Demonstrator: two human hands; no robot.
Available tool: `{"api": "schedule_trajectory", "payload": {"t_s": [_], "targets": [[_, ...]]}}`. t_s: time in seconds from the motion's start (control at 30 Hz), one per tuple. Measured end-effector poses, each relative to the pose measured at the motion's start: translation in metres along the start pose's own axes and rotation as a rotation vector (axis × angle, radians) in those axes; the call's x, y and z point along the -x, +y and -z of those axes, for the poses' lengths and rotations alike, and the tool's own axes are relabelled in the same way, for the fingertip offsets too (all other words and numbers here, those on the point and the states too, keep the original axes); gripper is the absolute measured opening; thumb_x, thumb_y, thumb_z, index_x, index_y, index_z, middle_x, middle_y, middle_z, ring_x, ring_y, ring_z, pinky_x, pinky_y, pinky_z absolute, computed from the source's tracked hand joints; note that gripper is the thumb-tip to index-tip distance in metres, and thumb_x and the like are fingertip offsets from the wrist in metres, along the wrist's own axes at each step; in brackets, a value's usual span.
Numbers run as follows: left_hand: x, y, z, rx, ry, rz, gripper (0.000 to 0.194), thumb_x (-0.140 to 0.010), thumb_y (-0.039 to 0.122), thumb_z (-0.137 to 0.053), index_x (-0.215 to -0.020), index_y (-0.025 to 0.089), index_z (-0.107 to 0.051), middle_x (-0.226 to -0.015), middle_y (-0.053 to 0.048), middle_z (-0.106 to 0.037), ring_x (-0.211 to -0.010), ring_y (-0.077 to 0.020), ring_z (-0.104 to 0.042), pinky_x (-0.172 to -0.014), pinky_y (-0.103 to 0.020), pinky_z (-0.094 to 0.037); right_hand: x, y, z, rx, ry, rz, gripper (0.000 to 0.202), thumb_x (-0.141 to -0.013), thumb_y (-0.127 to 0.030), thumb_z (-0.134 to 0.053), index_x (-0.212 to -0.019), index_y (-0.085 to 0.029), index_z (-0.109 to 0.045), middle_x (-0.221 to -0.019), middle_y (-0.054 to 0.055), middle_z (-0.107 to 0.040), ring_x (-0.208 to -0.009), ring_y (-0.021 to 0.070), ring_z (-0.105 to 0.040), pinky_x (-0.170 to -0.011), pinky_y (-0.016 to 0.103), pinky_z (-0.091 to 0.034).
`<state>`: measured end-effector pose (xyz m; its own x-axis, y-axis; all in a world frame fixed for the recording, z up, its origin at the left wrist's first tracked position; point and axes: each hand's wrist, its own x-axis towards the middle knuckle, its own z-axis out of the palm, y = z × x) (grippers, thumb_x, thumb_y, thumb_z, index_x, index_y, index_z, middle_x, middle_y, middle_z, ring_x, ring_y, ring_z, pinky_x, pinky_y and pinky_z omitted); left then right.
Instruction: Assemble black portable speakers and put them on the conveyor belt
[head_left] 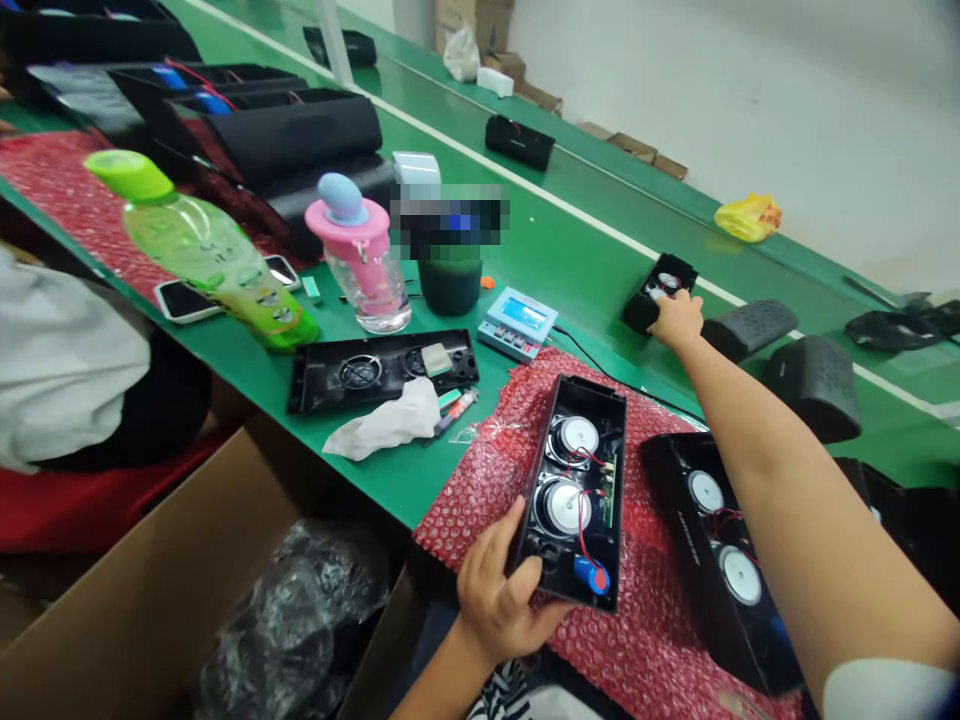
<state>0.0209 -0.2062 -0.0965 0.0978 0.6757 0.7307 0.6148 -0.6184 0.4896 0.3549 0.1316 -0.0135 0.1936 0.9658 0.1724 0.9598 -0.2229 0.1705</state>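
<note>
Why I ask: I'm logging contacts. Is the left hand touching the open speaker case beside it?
Touching. The head view shows the left hand gripping the open speaker case at its near left corner.

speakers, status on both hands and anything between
Left hand gripping open speaker. Right hand touching second speaker, farther out. Black cable between the two.
</note>
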Motion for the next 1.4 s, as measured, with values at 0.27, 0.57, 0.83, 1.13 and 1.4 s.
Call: {"api": "schedule_trajectory", "payload": {"t_s": [0.27,0.57,0.83,1.13,1.4], "targets": [[-0.002,-0.004,0.002,-0.010,0.119,-0.040,0.049,-0.075,0.044,-0.067,-0.114,0.022,-0.047,-0.144,-0.018,-0.038,-0.128,-0.0315,-0.043,-0.099,-0.051,-0.042,0.073,0.054,0.065,-0.195,0.138,0.104,0.036,-0.066,-0.032,-0.077,-0.095,-0.015,-0.067,-0.106,0.011,-0.057,-0.099,0.0280,-0.051,-0.087,0.040,-0.046],[-0.024,0.125,-0.041,0.336,-0.178,-0.558,0.022,-0.082,0.028,-0.061,-0.104,0.023,-0.062,-0.105,-0.004,-0.066,-0.105,-0.0196,-0.055,-0.109,-0.044,-0.029,0.264,0.126,0.167,-0.374,0.241,0.238,0.025,-0.062,-0.037,-0.077,-0.074,-0.019,-0.065,-0.096,0.006,-0.058,-0.090,0.0242,-0.055,-0.079,0.038,-0.048],[-0.038,0.146,-0.084,0.118,-0.399,-0.530,0.013,-0.081,0.015,-0.061,-0.070,0.018,-0.055,-0.064,-0.002,-0.058,-0.068,-0.0192,-0.052,-0.076,-0.037,-0.036,0.346,0.165,0.143,-0.272,0.241,0.242,0.011,-0.066,-0.020,-0.067,-0.076,-0.019,-0.065,-0.106,0.008,-0.058,-0.096,0.0258,-0.056,-0.085,0.042,-0.048],[-0.042,0.097,-0.037,0.102,-0.293,-0.474,0.015,-0.087,0.011,-0.052,-0.076,0.018,-0.061,-0.069,0.000,-0.065,-0.075,-0.0152,-0.060,-0.100,-0.039,-0.030,0.386,0.128,0.087,0.008,0.111,0.211,0.010,-0.074,-0.016,-0.063,-0.082,-0.017,-0.068,-0.114,0.012,-0.060,-0.087,0.0232,-0.058,-0.075,0.034,-0.048],[-0.016,0.021,0.056,0.046,0.041,-0.461,0.021,-0.071,0.014,-0.069,-0.089,0.022,-0.063,-0.084,-0.002,-0.070,-0.085,-0.0161,-0.065,-0.111,-0.044,-0.031,0.416,0.116,0.084,0.041,0.123,0.265,0.018,-0.082,-0.024,-0.060,-0.096,-0.014,-0.066,-0.120,0.018,-0.058,-0.103,0.0314,-0.057,-0.085,0.042,-0.047]]}}
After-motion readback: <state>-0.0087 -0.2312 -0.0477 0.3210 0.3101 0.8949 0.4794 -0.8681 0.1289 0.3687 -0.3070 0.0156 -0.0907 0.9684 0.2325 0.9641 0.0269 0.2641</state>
